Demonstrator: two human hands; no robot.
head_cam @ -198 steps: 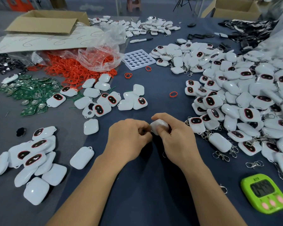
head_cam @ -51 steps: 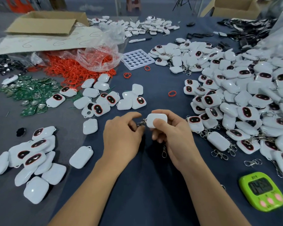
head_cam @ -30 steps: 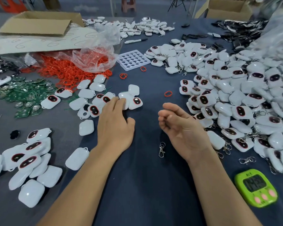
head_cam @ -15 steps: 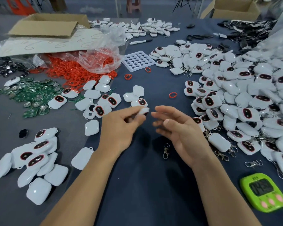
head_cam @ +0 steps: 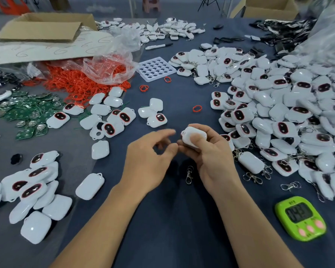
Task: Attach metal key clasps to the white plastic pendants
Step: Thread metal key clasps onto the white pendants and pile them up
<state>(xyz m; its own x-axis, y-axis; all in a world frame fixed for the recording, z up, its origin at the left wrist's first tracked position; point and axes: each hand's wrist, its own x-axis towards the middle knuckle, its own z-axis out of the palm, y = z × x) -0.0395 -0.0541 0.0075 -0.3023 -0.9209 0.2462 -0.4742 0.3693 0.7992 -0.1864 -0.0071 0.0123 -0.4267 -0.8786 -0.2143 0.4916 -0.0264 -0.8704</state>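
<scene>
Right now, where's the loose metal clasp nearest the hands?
In the head view the metal clasp lies on the blue cloth between the left hand and the right hand, which grips a pendant just above it.

Soft overhead light puts glints on the white pendants and faint shadows on the tabletop. The left hand has motion-blurred fingers; frame edges bow outward.
</scene>
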